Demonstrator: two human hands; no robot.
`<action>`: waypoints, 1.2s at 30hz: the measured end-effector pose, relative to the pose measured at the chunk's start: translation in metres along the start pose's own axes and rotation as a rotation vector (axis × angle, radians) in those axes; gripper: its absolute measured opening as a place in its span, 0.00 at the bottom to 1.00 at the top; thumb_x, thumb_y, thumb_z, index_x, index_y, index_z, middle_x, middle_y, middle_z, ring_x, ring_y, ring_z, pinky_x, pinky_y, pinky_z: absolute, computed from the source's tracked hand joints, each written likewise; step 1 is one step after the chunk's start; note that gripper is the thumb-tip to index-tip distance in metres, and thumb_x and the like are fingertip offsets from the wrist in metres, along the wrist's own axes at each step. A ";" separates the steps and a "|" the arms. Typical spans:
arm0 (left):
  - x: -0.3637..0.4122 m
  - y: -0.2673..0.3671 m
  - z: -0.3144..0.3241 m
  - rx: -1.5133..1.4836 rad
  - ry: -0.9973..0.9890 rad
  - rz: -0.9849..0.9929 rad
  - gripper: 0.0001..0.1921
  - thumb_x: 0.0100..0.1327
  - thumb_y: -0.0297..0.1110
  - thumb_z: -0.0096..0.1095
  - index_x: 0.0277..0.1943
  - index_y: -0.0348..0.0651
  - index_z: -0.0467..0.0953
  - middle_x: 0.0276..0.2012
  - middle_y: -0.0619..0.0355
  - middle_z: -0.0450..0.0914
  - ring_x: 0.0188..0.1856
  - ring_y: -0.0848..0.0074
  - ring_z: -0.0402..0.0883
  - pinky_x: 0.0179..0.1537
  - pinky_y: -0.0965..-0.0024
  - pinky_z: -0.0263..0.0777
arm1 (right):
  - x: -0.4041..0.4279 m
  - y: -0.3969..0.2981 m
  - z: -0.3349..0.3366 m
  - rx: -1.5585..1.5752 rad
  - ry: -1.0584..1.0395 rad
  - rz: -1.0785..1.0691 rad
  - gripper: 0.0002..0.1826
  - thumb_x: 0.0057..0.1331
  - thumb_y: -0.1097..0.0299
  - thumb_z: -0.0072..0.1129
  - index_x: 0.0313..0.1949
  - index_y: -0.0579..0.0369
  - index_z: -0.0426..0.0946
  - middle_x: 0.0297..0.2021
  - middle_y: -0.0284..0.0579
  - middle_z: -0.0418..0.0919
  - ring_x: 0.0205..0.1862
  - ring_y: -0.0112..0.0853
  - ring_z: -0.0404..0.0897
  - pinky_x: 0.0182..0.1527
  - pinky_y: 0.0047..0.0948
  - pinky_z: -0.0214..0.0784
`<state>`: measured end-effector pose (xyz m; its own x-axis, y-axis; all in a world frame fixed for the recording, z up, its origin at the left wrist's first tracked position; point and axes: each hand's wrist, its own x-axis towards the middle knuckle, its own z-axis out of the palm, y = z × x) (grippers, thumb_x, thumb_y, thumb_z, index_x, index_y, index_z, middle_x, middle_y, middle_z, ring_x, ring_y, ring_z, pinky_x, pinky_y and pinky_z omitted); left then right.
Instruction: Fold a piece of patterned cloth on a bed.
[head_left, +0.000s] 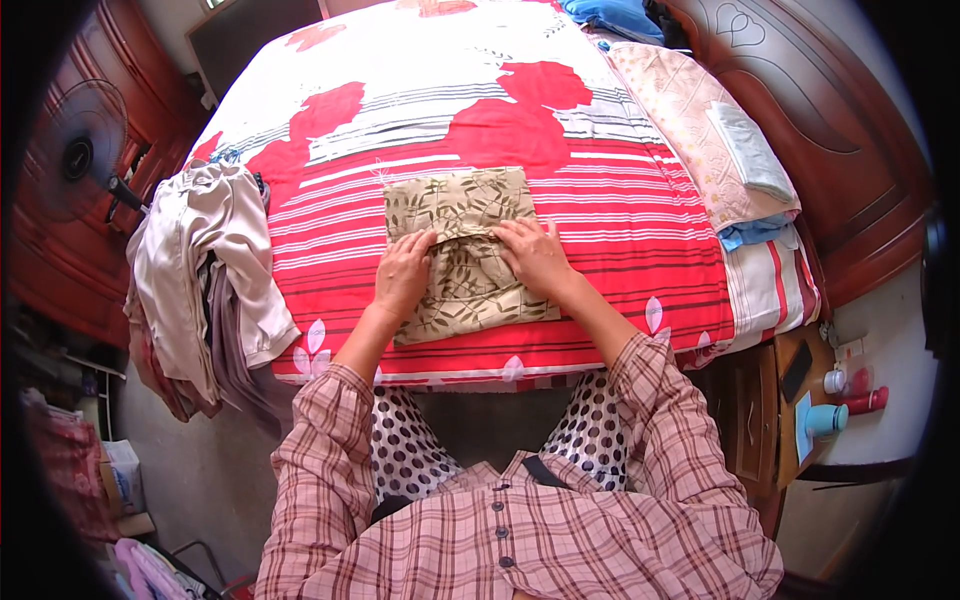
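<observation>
A beige cloth with a green leaf print (461, 202), perhaps a pillowcase, lies on the red and white bedspread (315, 214) near the bed's front edge. An edge runs across its middle, and below it the fabric bunches in an opening. My left hand (406, 274) rests on the left end of this edge, fingertips on the cloth. At the right end, my right hand (535, 253) lies on the same edge with its fingers on the fabric. Whether either hand pinches the cloth is hard to tell.
Light trousers and darker garments (214, 255) hang over the bed's left corner, beside an electric fan (79, 159). A folded quilt (664, 120) with a pale folded cloth (750, 150) lies at the right, by the wooden headboard (817, 112). A nightstand (787, 442) holds a turquoise bottle (825, 420).
</observation>
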<state>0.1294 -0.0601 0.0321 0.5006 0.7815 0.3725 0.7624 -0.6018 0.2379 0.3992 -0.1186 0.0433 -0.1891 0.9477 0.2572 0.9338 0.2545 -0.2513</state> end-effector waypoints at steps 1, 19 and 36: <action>0.007 0.005 -0.003 -0.005 -0.010 -0.040 0.26 0.65 0.27 0.60 0.67 0.50 0.74 0.64 0.51 0.78 0.67 0.59 0.74 0.70 0.57 0.64 | 0.004 -0.004 -0.005 -0.002 0.001 0.004 0.27 0.70 0.56 0.59 0.67 0.45 0.72 0.64 0.46 0.75 0.70 0.45 0.67 0.73 0.52 0.51; 0.076 0.008 -0.016 -0.041 -0.054 -0.156 0.12 0.72 0.44 0.57 0.51 0.53 0.82 0.38 0.47 0.87 0.41 0.52 0.86 0.44 0.53 0.78 | 0.081 0.001 -0.003 0.284 0.053 0.203 0.15 0.71 0.55 0.52 0.43 0.48 0.83 0.36 0.56 0.85 0.40 0.53 0.85 0.47 0.52 0.76; 0.070 0.014 -0.009 -0.010 -0.021 0.094 0.15 0.60 0.30 0.66 0.50 0.53 0.80 0.46 0.56 0.84 0.51 0.57 0.83 0.50 0.55 0.78 | 0.068 -0.015 -0.006 -0.004 0.035 -0.021 0.22 0.59 0.68 0.60 0.55 0.41 0.79 0.51 0.43 0.81 0.55 0.45 0.78 0.58 0.47 0.70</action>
<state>0.1719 -0.0152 0.0698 0.5779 0.7249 0.3748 0.7079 -0.6738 0.2118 0.3743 -0.0590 0.0702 -0.1980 0.9347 0.2952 0.9309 0.2736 -0.2418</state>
